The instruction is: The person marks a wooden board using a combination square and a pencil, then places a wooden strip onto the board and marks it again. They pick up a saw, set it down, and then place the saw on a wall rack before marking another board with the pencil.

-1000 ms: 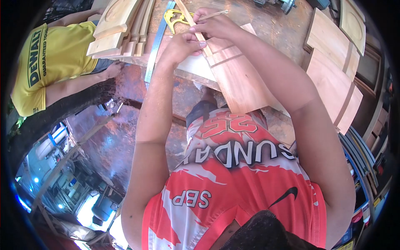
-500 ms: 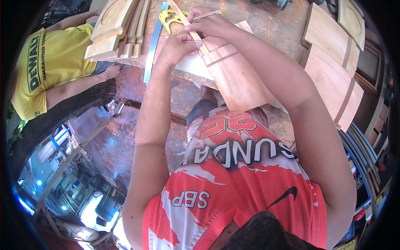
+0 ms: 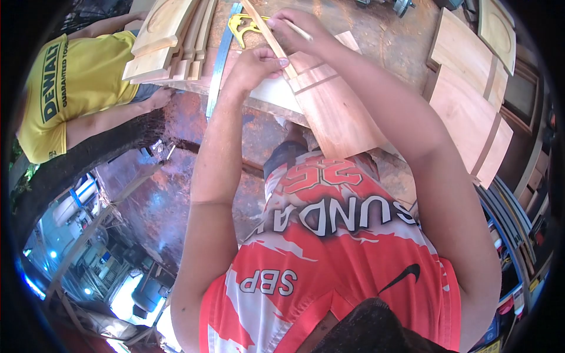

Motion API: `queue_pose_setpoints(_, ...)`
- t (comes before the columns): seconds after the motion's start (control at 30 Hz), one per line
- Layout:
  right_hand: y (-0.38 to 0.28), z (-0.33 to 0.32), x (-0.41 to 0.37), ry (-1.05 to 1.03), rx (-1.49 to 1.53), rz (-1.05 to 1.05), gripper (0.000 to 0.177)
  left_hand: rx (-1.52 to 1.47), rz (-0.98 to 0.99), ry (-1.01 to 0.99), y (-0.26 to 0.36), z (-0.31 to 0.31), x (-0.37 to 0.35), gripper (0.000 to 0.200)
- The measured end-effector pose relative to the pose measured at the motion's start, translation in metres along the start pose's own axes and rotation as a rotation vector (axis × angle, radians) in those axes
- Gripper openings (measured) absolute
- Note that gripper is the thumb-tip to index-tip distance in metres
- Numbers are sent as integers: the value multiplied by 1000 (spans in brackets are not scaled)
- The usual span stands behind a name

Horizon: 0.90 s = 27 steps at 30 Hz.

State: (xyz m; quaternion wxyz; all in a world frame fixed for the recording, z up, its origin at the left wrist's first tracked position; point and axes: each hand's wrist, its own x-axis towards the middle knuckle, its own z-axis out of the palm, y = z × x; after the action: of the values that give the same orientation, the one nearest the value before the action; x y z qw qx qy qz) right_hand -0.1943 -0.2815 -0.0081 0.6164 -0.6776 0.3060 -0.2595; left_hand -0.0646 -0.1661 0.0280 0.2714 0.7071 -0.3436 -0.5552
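My left hand (image 3: 259, 69) pinches the lower end of a narrow wooden strip (image 3: 269, 38), which lies across the end of a flat wooden board (image 3: 344, 115). The board has darker bands near that end and juts past the table edge towards my body. In my right hand (image 3: 299, 32) is a pencil (image 3: 299, 29), held between the fingers beside the upper part of the strip. Whether those fingertips touch the strip is hard to see. A yellow tool with a curved frame (image 3: 244, 26) lies just left of the strip, near a long metal ruler (image 3: 220, 65).
Shaped wooden panels (image 3: 162, 41) are stacked at the table's left. More banded boards (image 3: 468, 112) overlap on the right. Sawdust covers parts of the worktable (image 3: 394, 50). A person in a yellow shirt (image 3: 82, 88) is at the far left, one hand near the table edge.
My right hand has shifted up and away from the strip's middle, and the pencil has swung so its outer end points lower. My left hand keeps its pinch on the strip.
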Motion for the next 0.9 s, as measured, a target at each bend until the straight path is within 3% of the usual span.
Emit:
queue_pose_setpoints(0.03,0,-2,-5,149,-123,-257,30,-6,4,-11,-3,-1,2,22)
queue_pose_setpoints(0.17,-13,-21,-35,150,-423,-321,34,-19,6,-27,-6,-1,2,23)
queue_pose_setpoints(0.23,-21,-25,-52,44,-311,-30,30,-48,15,-2,-7,1,2,23)
queue_pose_setpoints(0.33,-26,-23,-68,62,-231,122,28,-58,8,13,-9,1,3,24)
queue_pose_setpoints(0.9,-16,-14,-57,-80,-380,122,29,-15,46,-2,-13,0,4,21)
